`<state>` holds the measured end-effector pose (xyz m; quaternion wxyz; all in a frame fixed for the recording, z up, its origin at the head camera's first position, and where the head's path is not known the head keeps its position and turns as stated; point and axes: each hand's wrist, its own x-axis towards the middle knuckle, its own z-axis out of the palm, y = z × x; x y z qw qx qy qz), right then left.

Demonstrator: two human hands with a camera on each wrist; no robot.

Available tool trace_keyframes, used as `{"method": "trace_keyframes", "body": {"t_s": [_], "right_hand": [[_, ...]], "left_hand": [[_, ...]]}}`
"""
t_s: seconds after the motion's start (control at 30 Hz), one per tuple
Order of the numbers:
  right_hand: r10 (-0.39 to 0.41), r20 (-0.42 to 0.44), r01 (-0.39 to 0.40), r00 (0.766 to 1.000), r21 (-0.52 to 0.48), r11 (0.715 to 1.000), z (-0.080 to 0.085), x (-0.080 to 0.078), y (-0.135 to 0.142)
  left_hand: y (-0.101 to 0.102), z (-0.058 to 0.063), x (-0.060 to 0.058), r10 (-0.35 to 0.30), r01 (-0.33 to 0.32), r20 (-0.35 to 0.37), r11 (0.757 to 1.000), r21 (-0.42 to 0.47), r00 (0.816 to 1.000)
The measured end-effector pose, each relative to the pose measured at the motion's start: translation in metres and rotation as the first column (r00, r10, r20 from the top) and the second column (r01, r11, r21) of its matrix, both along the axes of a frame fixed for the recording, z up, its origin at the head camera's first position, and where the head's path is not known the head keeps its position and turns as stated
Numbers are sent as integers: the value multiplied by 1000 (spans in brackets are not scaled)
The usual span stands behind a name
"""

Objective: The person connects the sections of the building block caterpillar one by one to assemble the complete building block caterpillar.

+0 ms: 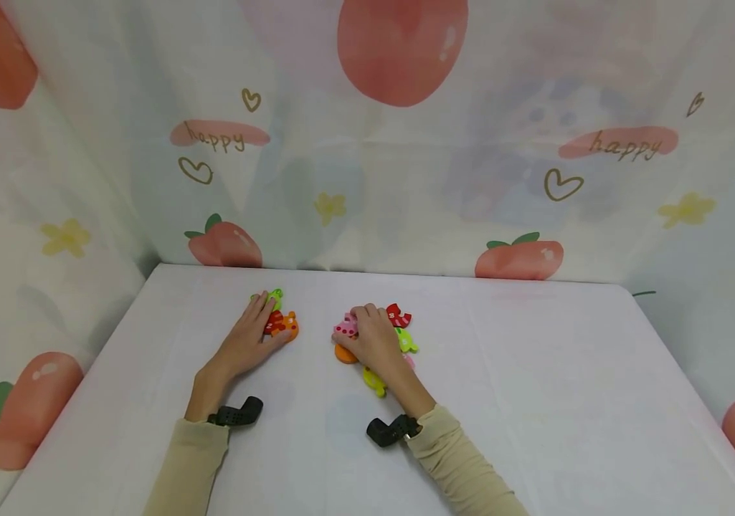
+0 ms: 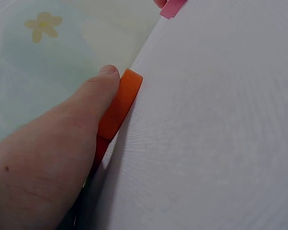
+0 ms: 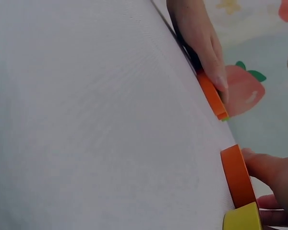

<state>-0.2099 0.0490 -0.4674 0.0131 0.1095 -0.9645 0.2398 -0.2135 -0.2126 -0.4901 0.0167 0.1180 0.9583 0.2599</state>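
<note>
My left hand [image 1: 246, 345] lies with fingers extended over a small cluster of flat animal-shaped number pieces. Under and beside it show a green piece [image 1: 276, 297], a red piece [image 1: 272, 324] marked with a 2, and an orange piece [image 1: 286, 325]; the thumb touches the orange one, seen edge-on in the left wrist view. To the right, my right hand [image 1: 376, 344] pinches a pink piece [image 1: 345, 327] with dark pink dots between thumb and fingers. Beneath that hand, partly hidden, are an orange piece [image 1: 344, 354] and a yellow piece [image 1: 375, 382].
Beyond the right hand lie a red piece [image 1: 399, 316] and a light green piece [image 1: 406, 340], with a bit of another pink piece [image 1: 409, 361] by the wrist. Everything lies on a white table [image 1: 535, 401], with a printed curtain [image 1: 406, 179] behind it.
</note>
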Motion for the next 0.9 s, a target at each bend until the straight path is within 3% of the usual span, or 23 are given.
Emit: {"method": "trace_keyframes", "body": {"t_s": [0.27, 0.9], "right_hand": [[1, 17, 1, 1000, -94, 996, 0, 2, -2], [39, 54, -31, 998, -134, 990, 2, 5, 2]], "left_hand": [[0, 3, 3, -1, 1, -1, 1000, 8, 1000], [2, 4, 3, -7, 7, 1, 1000, 12, 1000]]}}
